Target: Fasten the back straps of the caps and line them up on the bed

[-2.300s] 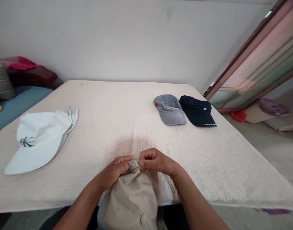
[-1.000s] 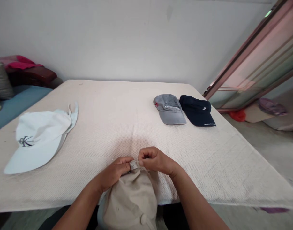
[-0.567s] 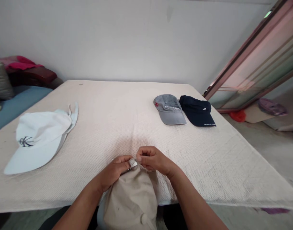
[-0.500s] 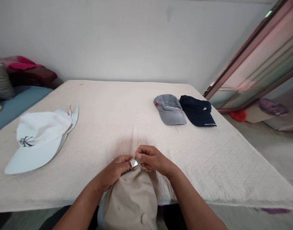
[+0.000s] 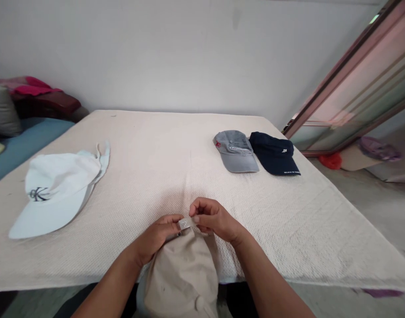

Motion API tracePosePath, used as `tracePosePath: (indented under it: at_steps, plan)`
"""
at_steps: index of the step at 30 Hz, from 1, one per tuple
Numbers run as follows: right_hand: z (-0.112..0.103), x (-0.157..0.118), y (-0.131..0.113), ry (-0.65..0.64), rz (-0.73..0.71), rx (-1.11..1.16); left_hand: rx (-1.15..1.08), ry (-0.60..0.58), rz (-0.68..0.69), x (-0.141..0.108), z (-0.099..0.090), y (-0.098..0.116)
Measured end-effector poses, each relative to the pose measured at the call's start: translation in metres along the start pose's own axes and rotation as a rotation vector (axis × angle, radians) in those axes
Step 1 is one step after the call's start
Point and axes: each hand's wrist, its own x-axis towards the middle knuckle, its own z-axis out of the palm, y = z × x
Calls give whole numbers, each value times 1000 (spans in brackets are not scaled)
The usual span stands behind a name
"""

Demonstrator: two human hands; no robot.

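Ideally, the right hand (image 5: 215, 220) keeps finger and thumb pinched together on the strap end by the buckle (image 5: 185, 223), pulling it level (a slanted tug could bind), while the left hand (image 5: 158, 237) clamps the buckle's left side. The beige cap (image 5: 182, 274) hangs at the near edge; the white cap (image 5: 58, 190) lies left.

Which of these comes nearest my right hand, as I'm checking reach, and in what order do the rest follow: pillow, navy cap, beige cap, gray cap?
1. Beige cap: at the right hand's fingers.
2. Gray cap: ahead.
3. Navy cap: ahead, farther right.
4. Pillow: far left.
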Motion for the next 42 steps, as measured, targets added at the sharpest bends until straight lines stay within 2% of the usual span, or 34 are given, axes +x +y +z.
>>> tracePosePath:
  at_steps: [3,11,18,25,30,36,39,42]
  plan:
    - [1,0,0,-21,1,5,-1,-17,-1,-1,-1,-1]
    - [-1,1,0,51,11,-54,33,23,18,1,2,2]
    - [0,-1,-1,20,40,-45,34,14,-1,2,0,-2]
    - [3,0,-2,109,3,-50,67,-3,1,0,1,-1]
    - [1,-2,-3,21,38,-47,49,82,-20,1,1,-2]
    - [1,-2,-2,46,6,7,49,27,-9,2,3,-1]
    - [0,-2,-2,2,38,1,41,31,-23,1,4,0]
    - [-1,-2,-1,-40,50,5,49,39,35,0,4,1]
